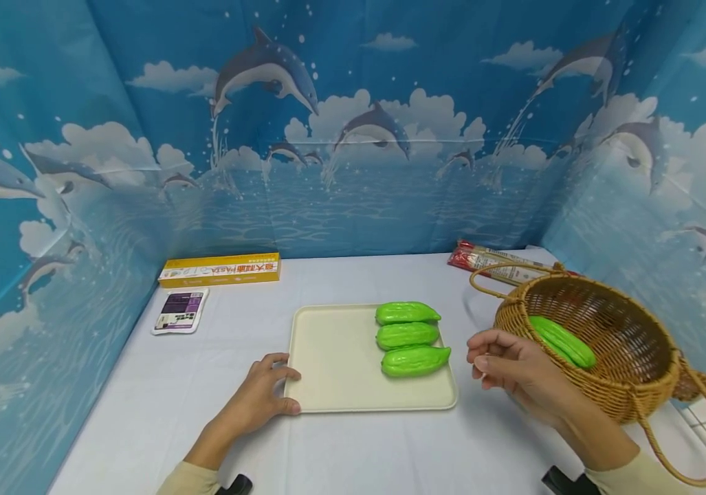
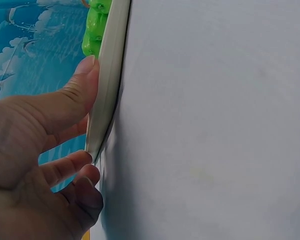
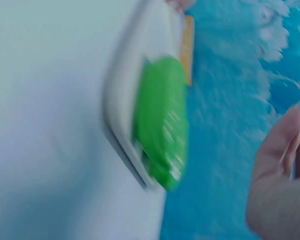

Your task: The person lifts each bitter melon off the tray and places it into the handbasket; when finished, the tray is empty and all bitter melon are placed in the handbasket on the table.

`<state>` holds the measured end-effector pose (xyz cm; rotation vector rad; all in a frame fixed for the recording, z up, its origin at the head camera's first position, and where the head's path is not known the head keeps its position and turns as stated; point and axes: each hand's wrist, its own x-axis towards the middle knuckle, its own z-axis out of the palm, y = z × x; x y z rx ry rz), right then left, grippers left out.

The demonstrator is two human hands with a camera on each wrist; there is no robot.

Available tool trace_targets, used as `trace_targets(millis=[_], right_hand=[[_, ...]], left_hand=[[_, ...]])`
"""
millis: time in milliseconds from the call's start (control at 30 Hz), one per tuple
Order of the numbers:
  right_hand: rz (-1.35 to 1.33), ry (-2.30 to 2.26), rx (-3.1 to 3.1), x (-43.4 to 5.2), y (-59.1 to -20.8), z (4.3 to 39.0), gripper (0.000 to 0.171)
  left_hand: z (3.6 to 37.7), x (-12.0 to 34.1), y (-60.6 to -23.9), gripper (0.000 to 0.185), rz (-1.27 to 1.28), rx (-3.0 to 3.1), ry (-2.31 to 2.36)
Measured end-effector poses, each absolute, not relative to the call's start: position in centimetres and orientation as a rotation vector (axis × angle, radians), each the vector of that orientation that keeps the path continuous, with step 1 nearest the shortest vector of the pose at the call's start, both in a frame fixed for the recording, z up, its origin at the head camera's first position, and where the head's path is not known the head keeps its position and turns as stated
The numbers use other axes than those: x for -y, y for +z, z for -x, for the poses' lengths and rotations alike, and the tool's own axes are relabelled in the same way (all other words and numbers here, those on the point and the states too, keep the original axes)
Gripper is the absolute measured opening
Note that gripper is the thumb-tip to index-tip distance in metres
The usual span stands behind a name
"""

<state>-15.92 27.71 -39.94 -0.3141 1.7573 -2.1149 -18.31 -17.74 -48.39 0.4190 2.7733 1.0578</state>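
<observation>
**Work surface, item count and orientation**

The work is laid out on a white table (image 1: 377, 447) enclosed on three sides by a blue backdrop (image 1: 353, 137) printed with dolphins and clouds.

One cream tray (image 1: 340, 357) is placed at the table centre. Three green bitter gourds (image 1: 413, 335) are lined up on its right half, side by side; each long axis runs left to right, with the pointed tips toward the right. One more green gourd (image 1: 563, 342) is lodged inside one wicker basket (image 1: 625, 371), which is tipped on its side with its mouth toward the tray.

At the rear, one yellow box (image 1: 219, 269), one purple-labelled packet (image 1: 180, 311) and one red-ended noodle pack (image 1: 495, 262) are found.

The left hand (image 1: 262, 395) is set against the tray's left edge, thumb pressed to the rim, fingers relaxed. The right hand (image 1: 510, 368) is held just beside the basket rim, fingers loosely curled, nothing gripped.
</observation>
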Motion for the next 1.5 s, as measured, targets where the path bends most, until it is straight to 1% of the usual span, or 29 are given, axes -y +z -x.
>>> trace_targets(millis=[67,133,200,500,633,800,1067,1500], right_hand=[[0.162,-2.088,-1.807,-26.7,-40.7,16.1,0.021],[0.04,-2.07,-1.837,-25.8,-41.4,16.3,0.024],[-0.025,-2.052,-1.873,-25.1,-41.9,16.5,0.029],[-0.113,-1.856,-2.276,-22.8,-42.6,18.4,0.042],[-0.121,-1.724,-2.44,-22.6,-43.4,19.2,0.048],[-0.095,-1.612,-2.461,-22.5,-44.0,19.8,0.054],[0.081,-1.495,-2.516,-22.2,-44.6,20.5,0.051],[0.143,-1.328,-2.6,-21.8,-45.1,20.6,0.047]], left_hand=[[18.3,17.8,-48.4,0.048,-0.421,-2.767,1.059],[18.3,17.8,-48.5,0.049,-0.424,-2.761,1.058],[18.3,17.8,-48.5,0.049,-0.427,-2.759,1.055],[18.3,17.8,-48.4,0.048,-0.421,-2.755,1.068],[18.3,17.8,-48.4,0.048,-0.426,-2.747,1.079],[18.2,17.8,-48.3,0.049,-0.427,-2.743,1.085],[18.3,17.8,-48.2,0.048,-0.416,-2.753,1.077],[18.5,17.9,-48.4,0.048,-0.412,-2.745,1.082]])
